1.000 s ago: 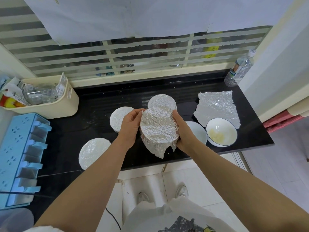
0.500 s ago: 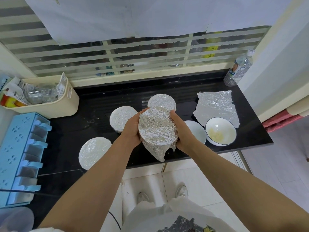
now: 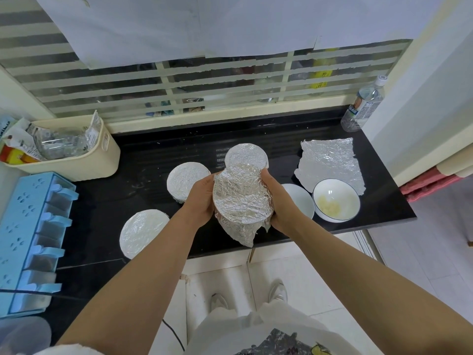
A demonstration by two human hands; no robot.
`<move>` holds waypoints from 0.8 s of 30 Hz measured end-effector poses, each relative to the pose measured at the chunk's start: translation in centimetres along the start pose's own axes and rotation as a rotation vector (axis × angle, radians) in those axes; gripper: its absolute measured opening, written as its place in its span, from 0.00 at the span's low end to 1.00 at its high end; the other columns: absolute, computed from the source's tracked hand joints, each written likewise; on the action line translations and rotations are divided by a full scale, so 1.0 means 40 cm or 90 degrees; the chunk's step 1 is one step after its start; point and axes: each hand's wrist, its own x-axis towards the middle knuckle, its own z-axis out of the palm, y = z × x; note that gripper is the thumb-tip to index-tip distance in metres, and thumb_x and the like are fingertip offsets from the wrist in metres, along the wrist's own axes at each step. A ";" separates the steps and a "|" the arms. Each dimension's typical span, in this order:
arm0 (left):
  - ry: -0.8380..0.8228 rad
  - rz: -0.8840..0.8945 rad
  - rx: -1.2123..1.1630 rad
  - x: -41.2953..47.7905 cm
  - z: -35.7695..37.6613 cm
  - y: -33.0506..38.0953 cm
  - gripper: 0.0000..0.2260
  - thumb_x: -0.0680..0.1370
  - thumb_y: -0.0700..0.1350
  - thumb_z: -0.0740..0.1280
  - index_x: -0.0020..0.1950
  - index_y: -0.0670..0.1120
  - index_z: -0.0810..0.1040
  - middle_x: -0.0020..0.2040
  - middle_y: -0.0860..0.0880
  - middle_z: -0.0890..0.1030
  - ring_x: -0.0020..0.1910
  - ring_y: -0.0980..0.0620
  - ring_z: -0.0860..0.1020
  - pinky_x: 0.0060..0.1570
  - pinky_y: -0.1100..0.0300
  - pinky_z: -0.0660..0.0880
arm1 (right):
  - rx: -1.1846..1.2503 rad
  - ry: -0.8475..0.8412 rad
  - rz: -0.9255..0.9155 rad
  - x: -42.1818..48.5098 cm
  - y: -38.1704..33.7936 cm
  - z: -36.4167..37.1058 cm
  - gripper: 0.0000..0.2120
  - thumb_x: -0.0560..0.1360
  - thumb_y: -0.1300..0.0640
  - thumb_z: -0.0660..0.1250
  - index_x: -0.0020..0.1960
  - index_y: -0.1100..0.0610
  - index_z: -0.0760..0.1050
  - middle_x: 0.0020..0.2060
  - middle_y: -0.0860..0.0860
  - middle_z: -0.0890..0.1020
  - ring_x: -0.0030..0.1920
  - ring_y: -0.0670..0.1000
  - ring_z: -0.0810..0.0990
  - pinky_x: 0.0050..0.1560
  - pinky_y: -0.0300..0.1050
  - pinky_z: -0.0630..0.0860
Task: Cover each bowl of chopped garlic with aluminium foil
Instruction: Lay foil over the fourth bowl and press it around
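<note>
I hold a foil-wrapped bowl (image 3: 242, 198) above the counter's front edge, tilted toward me, with a loose foil corner hanging below it. My left hand (image 3: 201, 201) grips its left side and my right hand (image 3: 277, 201) grips its right side. Three foil-covered bowls stand on the black counter (image 3: 133, 185): one at the back (image 3: 247, 155), one left of the hands (image 3: 186, 181), one at the front left (image 3: 143, 233). To the right stand an open white bowl with chopped garlic (image 3: 336, 199) and another white bowl (image 3: 300, 201), partly hidden by my right hand. A loose foil sheet (image 3: 330, 162) lies behind them.
A cream basket (image 3: 76, 155) with packets sits at the back left. A blue compartment box (image 3: 30, 239) stands along the left edge. A plastic water bottle (image 3: 363, 105) stands in the back right corner by the wall. Tiled floor lies below the counter's front edge.
Both hands have pressed the foil tighter round the held bowl and turned it slightly. The bowls on the counter have not moved.
</note>
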 end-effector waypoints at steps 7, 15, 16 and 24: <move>0.107 -0.110 -0.105 0.004 0.016 -0.015 0.10 0.82 0.37 0.60 0.44 0.40 0.78 0.39 0.45 0.81 0.40 0.47 0.80 0.44 0.53 0.78 | -0.005 0.001 0.006 0.001 0.003 0.002 0.19 0.81 0.42 0.56 0.61 0.54 0.75 0.52 0.53 0.85 0.52 0.54 0.84 0.47 0.47 0.82; 0.149 0.129 0.246 0.015 -0.008 -0.025 0.09 0.78 0.33 0.66 0.40 0.38 0.82 0.27 0.53 0.81 0.28 0.58 0.79 0.28 0.63 0.75 | -0.004 0.003 0.002 0.007 0.014 -0.010 0.19 0.81 0.44 0.56 0.62 0.54 0.75 0.54 0.54 0.84 0.55 0.55 0.83 0.50 0.48 0.81; 0.156 0.143 0.258 0.017 -0.011 -0.023 0.08 0.78 0.35 0.67 0.40 0.38 0.82 0.28 0.52 0.81 0.29 0.57 0.79 0.29 0.63 0.76 | -0.001 0.004 0.001 0.008 0.015 -0.010 0.19 0.81 0.44 0.55 0.62 0.54 0.75 0.55 0.54 0.84 0.55 0.55 0.83 0.51 0.48 0.81; 0.022 -0.019 0.114 0.018 -0.002 0.001 0.30 0.81 0.65 0.52 0.45 0.44 0.84 0.44 0.44 0.85 0.45 0.46 0.83 0.49 0.53 0.78 | -0.005 0.005 -0.009 0.020 0.004 -0.010 0.20 0.82 0.44 0.55 0.65 0.55 0.74 0.56 0.55 0.83 0.57 0.56 0.82 0.57 0.53 0.78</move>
